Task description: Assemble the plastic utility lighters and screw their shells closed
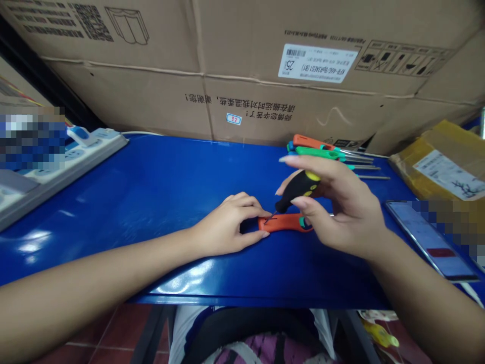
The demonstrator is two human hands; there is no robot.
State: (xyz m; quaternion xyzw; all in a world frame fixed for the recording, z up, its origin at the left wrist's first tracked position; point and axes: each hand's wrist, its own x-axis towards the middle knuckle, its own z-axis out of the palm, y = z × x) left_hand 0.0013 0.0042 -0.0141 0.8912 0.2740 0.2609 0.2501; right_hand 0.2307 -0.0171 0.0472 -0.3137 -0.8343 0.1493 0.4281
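An orange long-necked lighter point(287, 222) lies flat on the blue table. Its handle end sits between the thumb and fingers of my left hand point(229, 225), which rests on the tabletop. In my right hand point(346, 210) is a screwdriver point(295, 191) with a black and yellow handle, pinched between thumb and fingers. The screwdriver slants down to the left, and its thin tip meets the lighter's handle near a dark slot. My right hand partly covers the lighter's metal neck. Behind that hand lies a bunch of similar lighters in orange, green point(316, 152) and blue.
A large cardboard box point(242, 60) walls off the back of the blue table point(170, 177). At the left stands a white power strip point(94, 149) with a plug in it. To the right are a phone point(428, 240) and a taped brown parcel point(428, 156).
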